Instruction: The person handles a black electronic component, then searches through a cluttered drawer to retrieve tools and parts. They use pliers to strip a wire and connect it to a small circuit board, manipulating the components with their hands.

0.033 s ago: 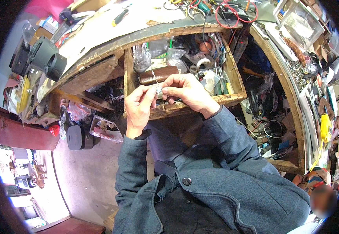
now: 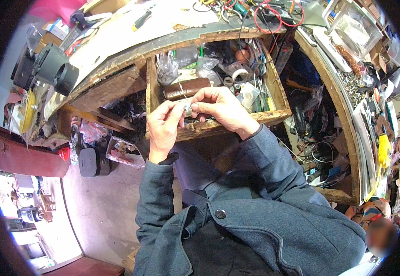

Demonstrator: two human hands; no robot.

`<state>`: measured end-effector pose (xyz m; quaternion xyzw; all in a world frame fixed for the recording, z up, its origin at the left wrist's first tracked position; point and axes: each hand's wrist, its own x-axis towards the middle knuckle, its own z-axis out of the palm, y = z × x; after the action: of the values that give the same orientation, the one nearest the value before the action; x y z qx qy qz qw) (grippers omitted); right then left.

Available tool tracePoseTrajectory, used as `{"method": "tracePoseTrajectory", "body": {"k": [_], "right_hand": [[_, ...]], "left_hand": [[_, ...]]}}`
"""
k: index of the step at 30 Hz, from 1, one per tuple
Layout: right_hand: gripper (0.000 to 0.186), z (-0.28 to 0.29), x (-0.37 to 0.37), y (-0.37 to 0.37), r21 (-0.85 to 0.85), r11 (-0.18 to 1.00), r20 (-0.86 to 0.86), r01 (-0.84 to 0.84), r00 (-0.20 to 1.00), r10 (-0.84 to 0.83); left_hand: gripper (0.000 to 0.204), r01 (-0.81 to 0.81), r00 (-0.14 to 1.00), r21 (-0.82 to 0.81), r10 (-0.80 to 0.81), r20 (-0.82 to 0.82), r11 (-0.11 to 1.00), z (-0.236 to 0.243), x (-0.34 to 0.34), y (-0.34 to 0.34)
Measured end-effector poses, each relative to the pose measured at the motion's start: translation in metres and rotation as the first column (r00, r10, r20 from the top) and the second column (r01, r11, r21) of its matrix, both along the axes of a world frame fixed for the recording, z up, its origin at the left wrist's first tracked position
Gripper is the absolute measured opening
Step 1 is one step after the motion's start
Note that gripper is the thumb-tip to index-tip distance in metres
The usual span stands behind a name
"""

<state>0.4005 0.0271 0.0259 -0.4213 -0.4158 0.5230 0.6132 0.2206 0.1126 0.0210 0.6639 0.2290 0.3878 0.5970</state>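
Above the front edge of an open wooden drawer, both hands meet. Between their fingertips is a small silvery piece, too small and covered to name, with a thin pale strand rising from it. My left hand pinches its left side with thumb and fingers. From the right, my right hand grips it, with thumb and forefinger together. Just behind the fingers lies a brown oblong case in the drawer. Clear plastic bags, a white tape roll and small tools fill the rest.
A worktop spans the far side, bearing a screwdriver and red and black cables. At right, cluttered shelving has a wooden edge and a yellow tool. A dark box stands on the floor at left.
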Motion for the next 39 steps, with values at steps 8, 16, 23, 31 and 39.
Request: {"method": "tracePoseTrajectory", "body": {"k": [8,16,23,31,39], "right_hand": [[0.012,-0.0015,-0.0002,0.0003,-0.011,1.0,0.006,0.014,1.0,-0.014],[0.011,0.0002,-0.0015,-0.0002,-0.006,0.999,0.022,0.032,0.999,-0.032],[0.01,-0.0034,-0.0017,0.0018,-0.01,0.999,0.048,0.05,0.998,-0.049],[0.01,-0.0014,-0.002,0.0005,-0.015,0.999,0.037,0.05,0.998,-0.05],[0.013,0.0,0.001,-0.0013,-0.019,1.0,0.038,0.018,0.999,-0.017]], "left_hand": [[0.019,-0.004,1.0,-0.009,0.004,-0.003,1.0,0.0028,0.0006,-0.0017],[0.019,-0.002,1.0,-0.006,0.002,0.013,1.0,0.0021,0.001,-0.0015],[0.017,0.002,1.0,0.008,-0.002,0.006,1.0,0.0011,0.0005,-0.0005],[0.013,0.0,1.0,-0.015,0.0,0.025,1.0,-0.0014,-0.0001,0.0007],[0.011,0.001,1.0,0.002,-0.001,0.029,1.0,-0.0015,0.0001,0.0006]]}}
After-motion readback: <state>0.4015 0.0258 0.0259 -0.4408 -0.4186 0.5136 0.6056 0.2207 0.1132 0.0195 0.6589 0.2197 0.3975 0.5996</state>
